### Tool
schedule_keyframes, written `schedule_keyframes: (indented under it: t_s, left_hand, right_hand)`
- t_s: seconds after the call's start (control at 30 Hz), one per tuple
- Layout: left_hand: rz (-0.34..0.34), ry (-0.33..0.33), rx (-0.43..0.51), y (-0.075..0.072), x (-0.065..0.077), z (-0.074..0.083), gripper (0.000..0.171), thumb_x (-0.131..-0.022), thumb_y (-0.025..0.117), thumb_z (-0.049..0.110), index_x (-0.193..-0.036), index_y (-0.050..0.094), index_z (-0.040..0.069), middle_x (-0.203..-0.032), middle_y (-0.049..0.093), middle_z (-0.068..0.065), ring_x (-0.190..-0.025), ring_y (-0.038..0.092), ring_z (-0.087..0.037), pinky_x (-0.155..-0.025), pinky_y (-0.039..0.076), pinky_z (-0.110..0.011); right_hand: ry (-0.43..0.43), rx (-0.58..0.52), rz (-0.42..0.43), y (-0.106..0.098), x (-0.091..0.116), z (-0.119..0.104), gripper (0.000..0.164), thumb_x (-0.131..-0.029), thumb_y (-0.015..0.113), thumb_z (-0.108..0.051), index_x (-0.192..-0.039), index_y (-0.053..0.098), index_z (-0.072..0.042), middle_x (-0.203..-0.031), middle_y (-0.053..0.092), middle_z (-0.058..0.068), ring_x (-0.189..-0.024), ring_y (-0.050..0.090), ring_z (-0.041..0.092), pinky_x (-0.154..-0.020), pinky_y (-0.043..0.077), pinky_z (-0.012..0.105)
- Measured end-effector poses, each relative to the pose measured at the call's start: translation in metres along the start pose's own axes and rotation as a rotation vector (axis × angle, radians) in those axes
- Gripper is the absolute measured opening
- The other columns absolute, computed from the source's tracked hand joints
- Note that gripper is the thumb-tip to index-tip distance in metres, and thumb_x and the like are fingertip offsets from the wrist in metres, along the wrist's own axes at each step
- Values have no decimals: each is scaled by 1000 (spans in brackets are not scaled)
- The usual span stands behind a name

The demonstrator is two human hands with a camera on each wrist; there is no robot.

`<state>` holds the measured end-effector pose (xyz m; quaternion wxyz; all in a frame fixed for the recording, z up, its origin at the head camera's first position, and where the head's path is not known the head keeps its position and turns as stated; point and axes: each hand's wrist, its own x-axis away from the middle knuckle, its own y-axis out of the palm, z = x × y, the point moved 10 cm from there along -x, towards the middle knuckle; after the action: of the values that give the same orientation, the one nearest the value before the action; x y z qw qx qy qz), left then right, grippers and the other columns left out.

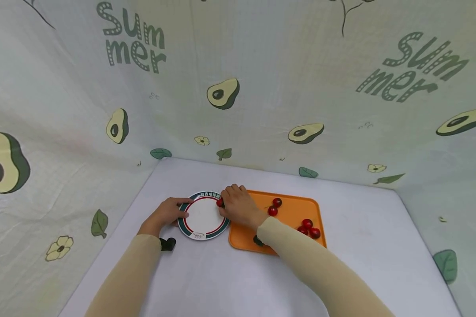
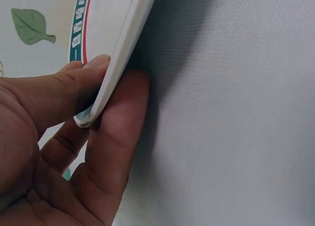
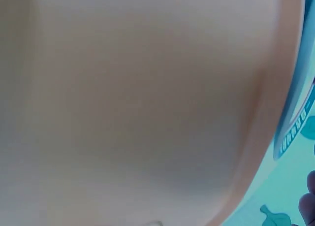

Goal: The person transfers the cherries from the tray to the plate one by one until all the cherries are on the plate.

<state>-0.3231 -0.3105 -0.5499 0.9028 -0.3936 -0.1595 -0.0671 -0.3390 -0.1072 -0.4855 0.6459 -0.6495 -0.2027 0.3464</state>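
From my end, the head view showed a cherry [image 1: 220, 202] at the fingertips of the right hand [image 1: 238, 204], over the right part of the rim of a plate [image 1: 204, 215]. The right hand's fingers were bent in around the cherry, though I could not make out each fingertip; the right wrist view was mostly blur. The left hand [image 1: 168, 213] pinched the plate's left rim, thumb above and fingers beneath. Whether the plate's base was off the desk [image 1: 361, 233] I could not tell.

I judged the cherry light, smooth, a little slippery and easily bruised, best taken lightly by its sides with 2 or 3 fingertips. The plate looked stiff and glossy, probably breakable, and best held by its rim as it was.

The cherry looked round, with no long axis I could see, and I could not make out a stem to tell its heading. The plate was round too; its lettering lay toward the desk's far edge and its small drawing toward the near edge.

Beside the plate's right edge sat the tray [image 1: 297, 209], its long sides running roughly along the desk's far edge. On it, 2 cherries [image 1: 277, 202] lay near its far edge and 3 others [image 1: 307, 223] by its near right corner, partly behind the right sleeve [image 1: 297, 251].
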Motion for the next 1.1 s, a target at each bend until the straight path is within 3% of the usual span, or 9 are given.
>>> schedule_keyframes:
  t_s: [0.13, 0.53, 1.1]
  left_hand:
    - [2, -1, 10, 1, -3, -3, 54, -96, 76, 12, -148, 62, 17, -141, 57, -25, -62, 67, -20, -67, 53, -29]
    - [20, -3, 28, 0, -2, -4, 52, -97, 75, 12, -147, 63, 17, -142, 57, -24, -63, 66, -21, -65, 55, -30]
    - [13, -17, 22, 3, -3, -9, 52, -96, 76, 11, -146, 64, 17, -139, 58, -24, -64, 65, -21, -65, 54, -30]
  right_hand:
    - [-23, 15, 4, 6, -2, -3, 40, -103, 64, -47, -120, 64, -11, -106, 61, 2, -102, 50, 20, -88, 43, 33]
    - [-5, 3, -8, 12, -2, -2, 42, -103, 64, -46, -124, 64, -10, -108, 61, 3, -103, 51, 20, -89, 45, 33]
    - [-56, 51, -2, 8, -5, -12, 41, -104, 63, -46, -125, 63, -10, -107, 60, 2, -101, 50, 20, -87, 42, 32]
